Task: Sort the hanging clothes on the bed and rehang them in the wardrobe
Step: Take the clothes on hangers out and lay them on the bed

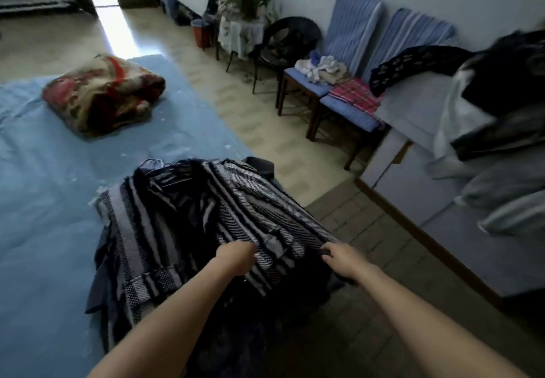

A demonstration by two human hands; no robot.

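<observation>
Bed (pixel 44 200) in front of me, blue sheet, wrinkled. Directly on it: a folded floral blanket (pixel 103 94) in red and beige toward the far end, well apart from the heap of striped dark clothes (pixel 188 221) at the near edge, which partly hangs over the side. A dark hanger (pixel 174 172) shows at the heap's far end.
</observation>
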